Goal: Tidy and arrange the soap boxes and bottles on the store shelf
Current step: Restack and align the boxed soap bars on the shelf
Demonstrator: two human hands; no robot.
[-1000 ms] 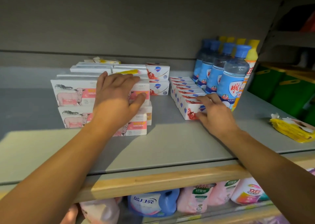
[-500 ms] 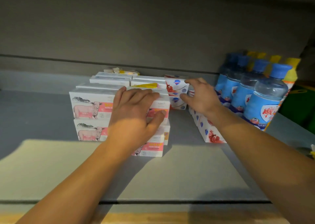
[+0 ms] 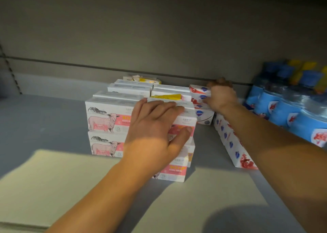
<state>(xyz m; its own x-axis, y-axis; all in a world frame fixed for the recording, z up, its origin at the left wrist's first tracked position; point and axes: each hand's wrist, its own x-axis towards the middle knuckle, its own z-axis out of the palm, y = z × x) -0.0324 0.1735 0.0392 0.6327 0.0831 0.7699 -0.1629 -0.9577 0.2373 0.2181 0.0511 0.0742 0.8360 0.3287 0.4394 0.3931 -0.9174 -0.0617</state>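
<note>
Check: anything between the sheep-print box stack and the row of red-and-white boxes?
Head view: only bare grey shelf between the sheep-print stack and the red-and-white row.

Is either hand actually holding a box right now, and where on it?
The right hand grips the small red-and-white soap boxes stacked at the back, at their right end. The left hand only rests on the sheep-print boxes.

Shelf [image 3: 44, 123] grey w/ pale sunlit patch; sheep soap boxes [image 3: 106, 116] white w/ pink sheep drawing & pink-orange label; small soap boxes [image 3: 201, 98] white w/ blue shield logo & red fruit print; bottles [image 3: 283, 112] clear, blue caps & labels, some yellow caps behind.
</note>
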